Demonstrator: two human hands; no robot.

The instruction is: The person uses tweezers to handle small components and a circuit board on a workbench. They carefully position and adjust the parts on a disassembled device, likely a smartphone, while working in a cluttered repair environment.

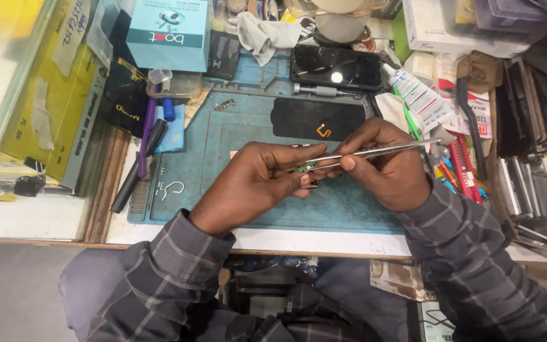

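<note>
Green sliver of circuit board (305, 167) sits pinched in the left hand (261, 180), thumb and forefinger pressed onto it, other fingers curled under, all held above the blue mat (248, 202) near its middle. Board is tiny; its long axis looks roughly left-to-right, tilted slightly up toward the right, though it's too small to be sure. Tweezers (375, 151) come in from the right along nearly the same line, shaft rising up and right, tips touching the board's right end, just beside the left fingertips. Right hand (390, 166) grips the tweezers mid-shaft, thumb below and forefinger above, squeezed on the tool; whether the tips themselves are clamped on the board or only resting on it, can't tell. So the board lies between the two hands, in the left one, with the right reaching it only through the tool. Key relation: tweezers and board near-collinear, contact at the board's right edge. Further back on the mat, a black phone panel (318, 119) lies flat, well apart from the hands, and a dark phone (335, 67) beyond that. Pens (147, 152) lie off the mat's left edge, untouched.
</note>
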